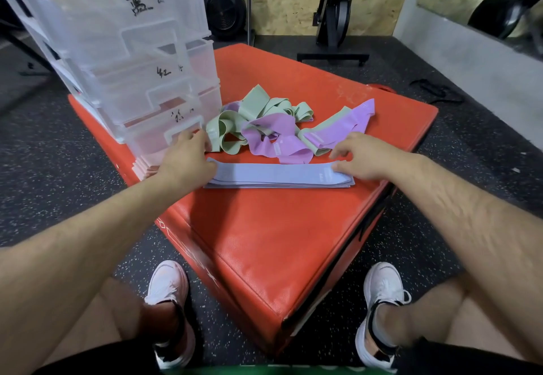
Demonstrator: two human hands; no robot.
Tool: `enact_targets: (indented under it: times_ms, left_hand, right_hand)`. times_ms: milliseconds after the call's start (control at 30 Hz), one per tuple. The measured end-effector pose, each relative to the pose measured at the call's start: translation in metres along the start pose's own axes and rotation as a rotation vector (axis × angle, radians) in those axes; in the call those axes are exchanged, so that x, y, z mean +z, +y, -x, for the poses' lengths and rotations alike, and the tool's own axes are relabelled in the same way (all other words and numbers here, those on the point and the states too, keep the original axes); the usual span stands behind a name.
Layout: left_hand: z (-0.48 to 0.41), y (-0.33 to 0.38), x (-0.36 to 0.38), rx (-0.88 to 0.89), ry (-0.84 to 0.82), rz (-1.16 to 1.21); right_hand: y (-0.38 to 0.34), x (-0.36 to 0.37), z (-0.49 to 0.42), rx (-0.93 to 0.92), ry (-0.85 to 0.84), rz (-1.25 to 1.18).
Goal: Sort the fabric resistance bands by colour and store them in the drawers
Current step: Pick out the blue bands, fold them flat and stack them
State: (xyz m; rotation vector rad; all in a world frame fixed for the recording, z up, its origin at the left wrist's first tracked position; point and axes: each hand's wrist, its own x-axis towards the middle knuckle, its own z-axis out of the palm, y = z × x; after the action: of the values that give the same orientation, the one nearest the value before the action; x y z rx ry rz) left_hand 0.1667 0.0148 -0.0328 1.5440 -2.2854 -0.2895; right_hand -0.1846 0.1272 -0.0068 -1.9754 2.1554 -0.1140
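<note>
Sitting low, we see our two white shoes (pixel 167 283) on the dark speckled floor, nearer to us than the hands, at each side of the corner of a red padded box (pixel 264 242). On this box lies a flat stack of blue bands (pixel 276 173), stretched between our hands. The left hand (pixel 185 160) covers its left end with the thumb on top and the fingers bent. The right hand (pixel 364 160) lays its thumb on the right end, with the forefinger bent above it. We cannot tell if either hand really pinches the stack or only touches it. Just outside the left hand, some pink bands (pixel 144 168) lie at the box edge. Beyond the hands, green bands (pixel 258 104) and purple bands (pixel 270 130) lie tangled together. Past the left fingers stands a clear drawer unit (pixel 141 60) with handwritten marks, its lowest handle (pixel 183 130) close to them. Far beyond the right hand stands a black exercise machine (pixel 335 13).
</note>
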Motion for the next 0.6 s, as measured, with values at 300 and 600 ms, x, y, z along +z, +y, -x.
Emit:
enact_targets:
  times_ms: [300, 600]
  left_hand:
    - [-0.006, 0.029, 0.008, 0.41, -0.441, -0.096]
    - [-0.018, 0.025, 0.014, 0.432, -0.492, -0.074]
  right_hand:
    - [-0.011, 0.002, 0.005, -0.076, -0.178, 0.016]
    - [-0.012, -0.005, 0.01, 0.002, -0.188, -0.064]
